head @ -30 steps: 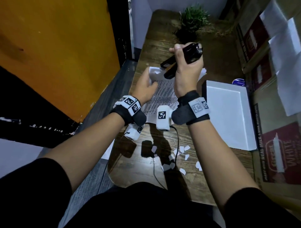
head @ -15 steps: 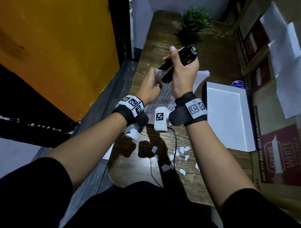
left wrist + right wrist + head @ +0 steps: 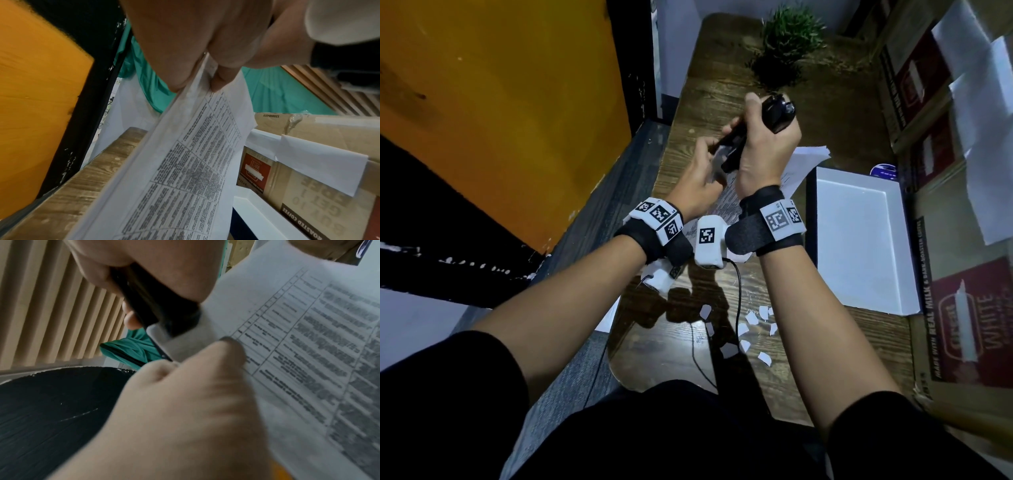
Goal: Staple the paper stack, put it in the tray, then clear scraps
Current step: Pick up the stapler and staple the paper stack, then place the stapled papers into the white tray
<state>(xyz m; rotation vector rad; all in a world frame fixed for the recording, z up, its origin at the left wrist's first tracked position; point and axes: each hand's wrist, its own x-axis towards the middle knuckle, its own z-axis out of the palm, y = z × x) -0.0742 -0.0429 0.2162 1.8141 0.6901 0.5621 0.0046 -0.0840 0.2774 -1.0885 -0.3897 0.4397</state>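
My right hand (image 3: 763, 144) grips a black stapler (image 3: 777, 114) above the wooden table (image 3: 722, 85). Its mouth (image 3: 174, 324) closes over the corner of a printed paper stack (image 3: 298, 345). My left hand (image 3: 700, 174) pinches that same corner of the paper stack (image 3: 185, 170), thumb on top and fingers beneath, and lifts it off the table. The rest of the paper stack (image 3: 794, 168) hangs down behind my wrists. A white tray (image 3: 859, 240) lies to the right of my hands. Several white paper scraps (image 3: 750, 329) are strewn on the near part of the table.
A small green plant (image 3: 787, 41) stands at the table's far end. Cardboard boxes (image 3: 962, 325) with loose white sheets line the right side. An orange panel (image 3: 500, 102) is at the left. A black cable (image 3: 736, 301) runs across the table by the scraps.
My left hand raised the stack's corner off the table into the stapler. The right hand brought the stapler down and closed its mouth on that corner.
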